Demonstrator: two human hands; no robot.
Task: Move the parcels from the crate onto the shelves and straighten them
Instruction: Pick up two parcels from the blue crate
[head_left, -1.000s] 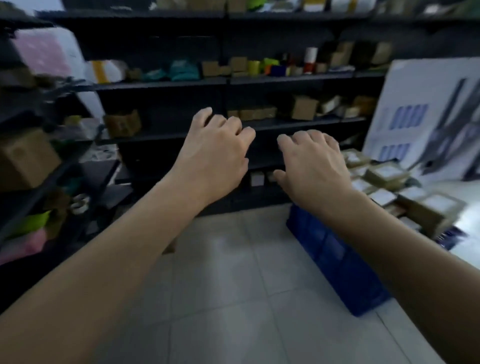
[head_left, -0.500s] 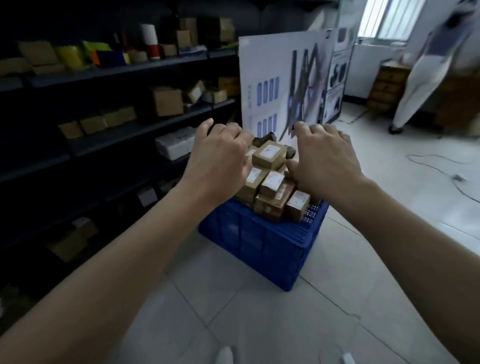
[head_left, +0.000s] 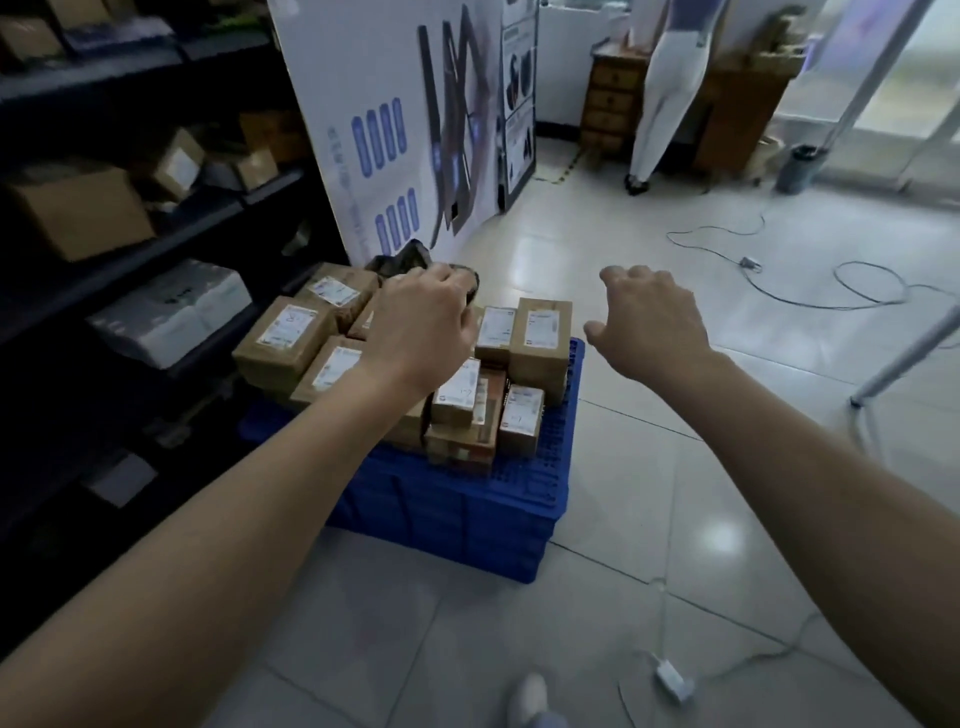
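Observation:
A blue plastic crate (head_left: 467, 514) stands on the tiled floor beside the dark shelves (head_left: 156, 249). Several brown cardboard parcels (head_left: 540, 338) with white labels are piled on it. My left hand (head_left: 423, 325) hovers over the middle of the pile with its fingers curled downward; whether it touches a parcel is hidden by the hand itself. My right hand (head_left: 649, 322) hangs in the air to the right of the pile, fingers relaxed and holding nothing.
The shelves on the left hold boxes (head_left: 78, 213) and a white wrapped package (head_left: 171, 312). A large printed board (head_left: 395, 119) leans behind the crate. Cables (head_left: 779, 280) and a charger (head_left: 672, 678) lie on the floor. A person (head_left: 670, 88) stands by a wooden cabinet (head_left: 613, 98) at the back.
The view has swung from the shelves to the right and down onto the crate. Both hands have come lower over the parcels, and my right hand has drifted off to the right.

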